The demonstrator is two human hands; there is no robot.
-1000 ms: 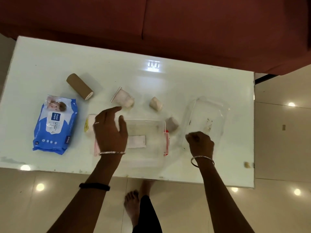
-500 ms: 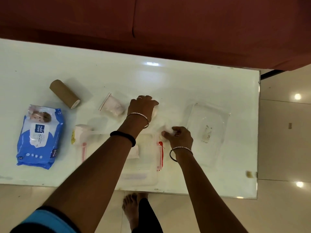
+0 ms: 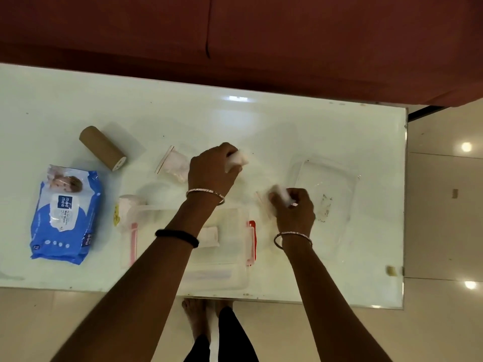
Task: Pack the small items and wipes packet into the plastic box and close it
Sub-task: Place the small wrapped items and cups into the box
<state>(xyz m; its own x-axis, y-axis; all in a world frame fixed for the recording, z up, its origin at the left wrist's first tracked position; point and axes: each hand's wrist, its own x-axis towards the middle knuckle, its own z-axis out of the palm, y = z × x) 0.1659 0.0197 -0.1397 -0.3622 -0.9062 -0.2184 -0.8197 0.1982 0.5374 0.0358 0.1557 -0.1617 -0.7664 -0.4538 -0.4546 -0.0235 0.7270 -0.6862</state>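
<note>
The clear plastic box (image 3: 235,273) with red side clips stands open near the table's front edge, a small white packet (image 3: 209,236) lying inside. My left hand (image 3: 211,171) is beyond the box, closed on a small white roll (image 3: 239,158). To the right of the box, my right hand (image 3: 295,210) grips another small white item (image 3: 281,193). The clear lid (image 3: 326,194) lies flat just right of that hand. A blue wipes packet (image 3: 64,215) rests at the left. A brown roll (image 3: 103,147), a small clear pouch (image 3: 173,164) and a white item with a yellow label (image 3: 125,205) lie on the table.
The white glass table (image 3: 287,126) ends at the right near a tiled floor (image 3: 444,205). A dark red sofa (image 3: 235,35) runs along the far edge. My feet (image 3: 198,317) show below the front edge.
My left hand went from the box's left side to the small white roll beyond it and closed on it. My right hand moved left and took up the item beside the box.
</note>
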